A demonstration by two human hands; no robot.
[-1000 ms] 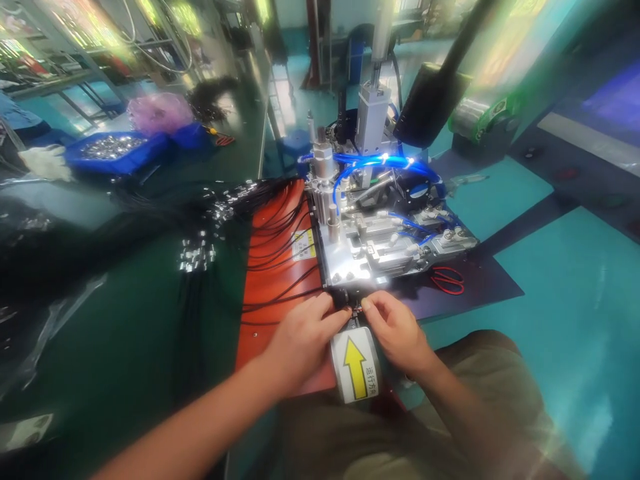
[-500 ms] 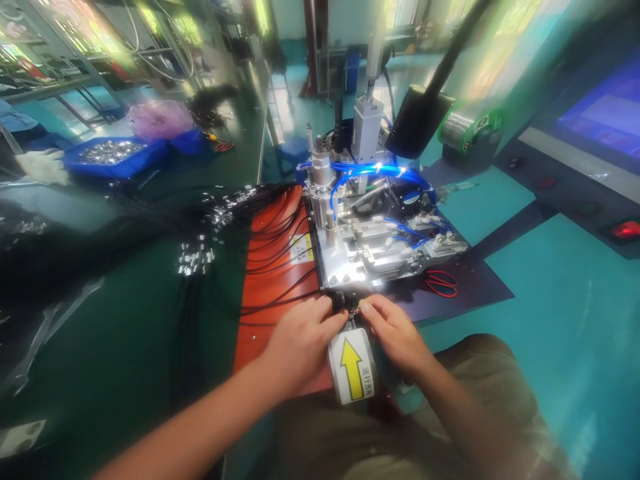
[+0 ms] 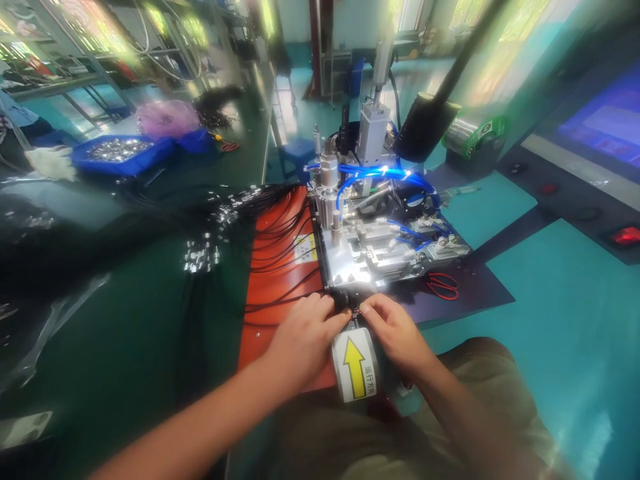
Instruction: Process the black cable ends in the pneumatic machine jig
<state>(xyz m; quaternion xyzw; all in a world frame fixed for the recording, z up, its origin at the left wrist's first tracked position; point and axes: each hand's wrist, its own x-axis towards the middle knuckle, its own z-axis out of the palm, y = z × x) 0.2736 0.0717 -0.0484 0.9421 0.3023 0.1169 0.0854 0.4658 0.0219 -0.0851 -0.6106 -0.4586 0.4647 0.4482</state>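
Silver blue-tubed metal machine (image 3: 387,257): right hand (image 3: 395,333), grip narrow, left hand (image 3: 305,337), grip unclear, at its near end; red looped handles (image 3: 443,287) near the front edge of the dark surface (image 3: 477,295).

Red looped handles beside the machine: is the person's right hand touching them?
Apart. The head view shows dark plate between the right hand and the red looped handles; the fingertips are at the machine's near end.
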